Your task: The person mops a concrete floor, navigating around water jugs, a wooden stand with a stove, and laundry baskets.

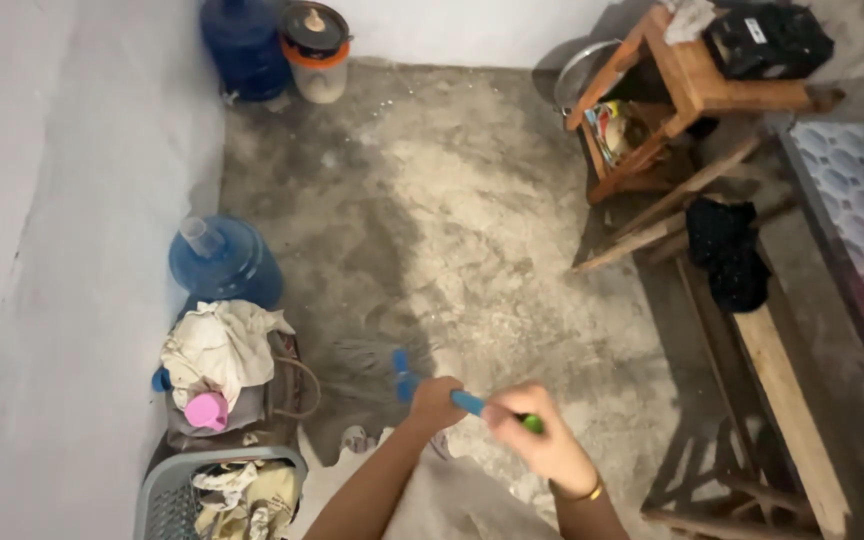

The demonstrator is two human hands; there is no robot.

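Both hands are wrapped around the handle of a broom (422, 385) held low over the concrete floor (472, 230). The left hand (435, 402) has a closed grip on the blue stretch of the handle, close to the bristle head, and the right hand (535, 432) has a closed grip further up, where a bit of green handle shows beside the fingers. A gold bracelet (589, 492) sits on the right wrist. The broom's thin grey bristles fan out leftward, touching the floor or just above it (motion blur makes it hard to tell which), near a patch of pale dust.

To the left of the bristles, against the white wall (52, 250), stands a blue water jug (224, 262), and just in front of it a bag heaped with pale cloth (220, 345) and a pink cup (208, 410). A grey laundry basket (167, 495) with more cloth sits below that. In the far corner are a second blue jug (244, 45) and a lidded bucket (316, 50). To the right, well apart from the broom, a wooden stool (697, 80) lies tipped, and a long wooden bench (782, 400) runs along the floor with dark cloth (727, 250) draped on it.
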